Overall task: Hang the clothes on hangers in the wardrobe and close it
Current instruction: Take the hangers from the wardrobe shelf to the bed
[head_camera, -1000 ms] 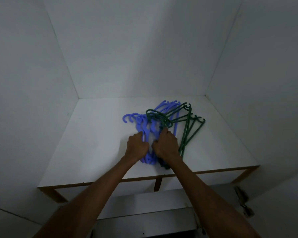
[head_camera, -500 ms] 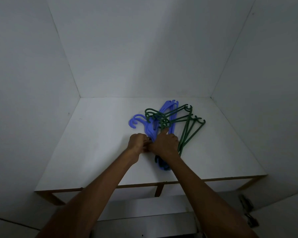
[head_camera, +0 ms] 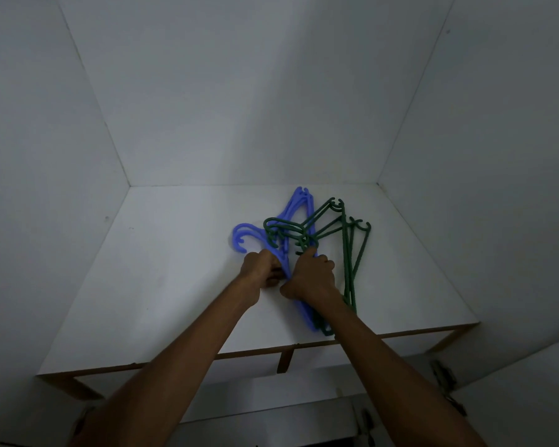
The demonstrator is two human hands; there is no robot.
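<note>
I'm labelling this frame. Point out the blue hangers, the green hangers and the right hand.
blue hangers [head_camera: 241,237], head view, on a hook curve.
green hangers [head_camera: 346,262], head view, on a straight bar.
right hand [head_camera: 312,279], head view, on its back.

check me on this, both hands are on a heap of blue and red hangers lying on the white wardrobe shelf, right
Nearly. The head view shows blue hangers and green hangers, not red. Otherwise yes: the left hand and right hand are both on the heap, which lies on the white wardrobe shelf.
</note>
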